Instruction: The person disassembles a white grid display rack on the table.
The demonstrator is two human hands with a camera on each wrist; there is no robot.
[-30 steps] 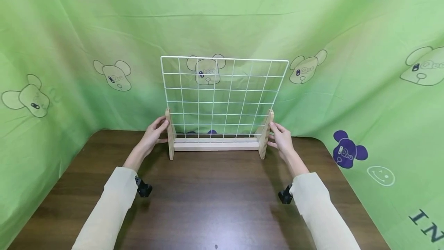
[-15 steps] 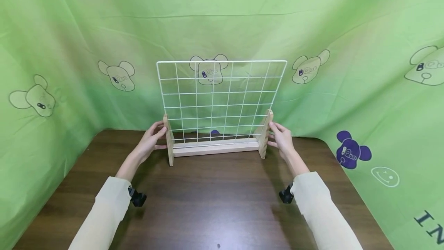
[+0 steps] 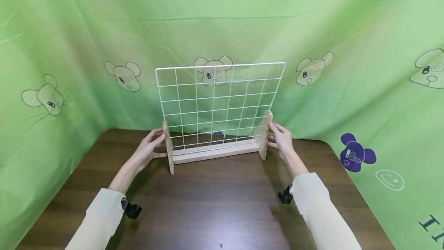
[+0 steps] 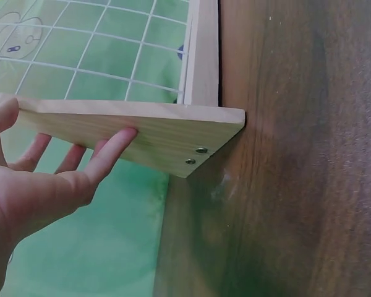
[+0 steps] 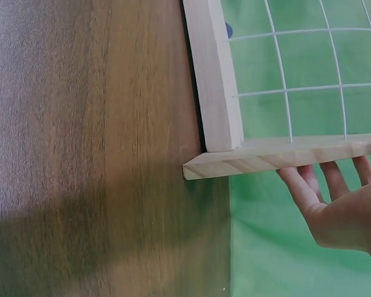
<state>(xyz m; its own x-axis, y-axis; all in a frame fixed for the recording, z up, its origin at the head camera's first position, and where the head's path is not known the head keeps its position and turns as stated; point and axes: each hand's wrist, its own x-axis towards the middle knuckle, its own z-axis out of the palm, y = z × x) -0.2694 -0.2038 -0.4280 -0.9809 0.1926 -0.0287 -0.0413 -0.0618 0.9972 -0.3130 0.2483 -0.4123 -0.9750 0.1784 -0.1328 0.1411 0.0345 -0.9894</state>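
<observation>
Wire rack (image 3: 213,97) stands on a brown table (image 3: 222,203)

In the head view, the wire rack stands upright on the table. Its left end is closer to the person than its right end. A green cloth (image 3: 222,34) with animal heads drawn on it hangs behind the rack. The left hand (image 3: 148,147) is at the rack's left end, touching the left side board (image 3: 168,147). The right hand (image 3: 282,138) is at the rack's right end, touching the right side board (image 3: 266,136).

In the left wrist view, the left hand's fingers (image 4: 111,151) are stretched out. One fingertip rests on the outside of the left side board; some other tips are hidden. Two metal screws (image 4: 201,150) show low on that board.

In the right wrist view, the right hand's fingers reach out, fairly straight, to the outside of the right side board. A pale wooden bar (image 5: 213,80) runs along the rack's bottom.
</observation>
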